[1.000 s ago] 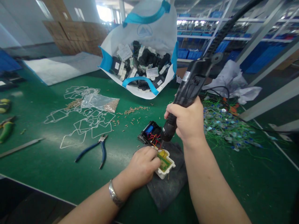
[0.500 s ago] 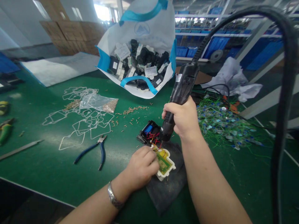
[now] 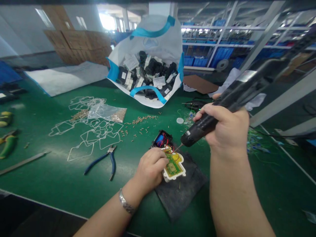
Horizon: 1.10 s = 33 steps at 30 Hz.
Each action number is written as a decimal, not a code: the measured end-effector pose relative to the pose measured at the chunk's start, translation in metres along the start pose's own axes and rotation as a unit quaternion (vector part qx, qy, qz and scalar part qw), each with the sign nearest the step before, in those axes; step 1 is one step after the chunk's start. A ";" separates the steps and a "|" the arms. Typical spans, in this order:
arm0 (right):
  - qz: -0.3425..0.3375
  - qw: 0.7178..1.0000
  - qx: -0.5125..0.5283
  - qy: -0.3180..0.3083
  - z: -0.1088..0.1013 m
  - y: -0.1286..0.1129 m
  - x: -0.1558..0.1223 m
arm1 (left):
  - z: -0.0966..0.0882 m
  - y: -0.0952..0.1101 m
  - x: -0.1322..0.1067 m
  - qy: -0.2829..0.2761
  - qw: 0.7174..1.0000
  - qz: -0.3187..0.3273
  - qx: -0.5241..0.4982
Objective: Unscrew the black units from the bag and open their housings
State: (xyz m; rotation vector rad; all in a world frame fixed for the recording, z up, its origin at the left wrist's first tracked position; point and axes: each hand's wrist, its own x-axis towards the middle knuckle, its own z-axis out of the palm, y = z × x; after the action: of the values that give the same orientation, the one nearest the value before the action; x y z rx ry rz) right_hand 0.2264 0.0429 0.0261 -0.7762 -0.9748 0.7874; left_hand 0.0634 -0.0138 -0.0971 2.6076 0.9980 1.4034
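Observation:
My right hand (image 3: 228, 131) is wrapped round a black electric screwdriver (image 3: 201, 130), tilted with its thin bit pointing down and left. The bit's end is at the red wires near the top of a white plastic housing (image 3: 182, 173) with a green circuit board (image 3: 172, 168) inside. Against the housing's left side, my left hand (image 3: 151, 166) grips it with curled fingers; the fingertips are partly hidden. Red wires run from it to a black case (image 3: 154, 142) holding a blue cylinder (image 3: 161, 138). Beneath the housing lies a dark cloth (image 3: 181, 197).
Small screws (image 3: 143, 119) are scattered beyond the case. To the left lie blue-handled pliers (image 3: 112, 161), white gasket-like loops (image 3: 86, 138) and a plastic bag (image 3: 105, 112) of small parts. A white-and-blue bag (image 3: 145, 102) full of black and white units stands behind. Green wires (image 3: 256, 141) lie right.
My right hand has swung the screwdriver right and tilted it over, so its bit now shows at the housing. My left hand stays on the housing. The view has shifted slightly.

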 end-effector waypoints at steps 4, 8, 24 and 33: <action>0.034 0.999 -0.033 -0.023 0.001 -0.003 0.002 | 0.001 0.007 -0.001 -0.042 0.997 0.052 0.038; 0.005 0.998 -0.058 -0.034 0.006 -0.015 0.016 | 0.003 0.009 -0.004 -0.063 0.996 0.050 0.042; 0.135 0.973 -0.124 0.143 -0.093 -0.046 0.004 | -0.047 -0.036 0.047 0.237 0.809 -0.422 -0.334; -0.007 0.989 -0.045 0.143 -0.099 -0.062 0.011 | -0.175 -0.080 0.055 0.300 0.853 -0.350 0.245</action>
State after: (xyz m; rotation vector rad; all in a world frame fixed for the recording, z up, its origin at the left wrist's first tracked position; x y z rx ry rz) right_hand 0.3340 0.0012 0.0475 -0.9312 -0.7603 0.6028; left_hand -0.0898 0.0320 0.0240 1.6118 2.3325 1.9023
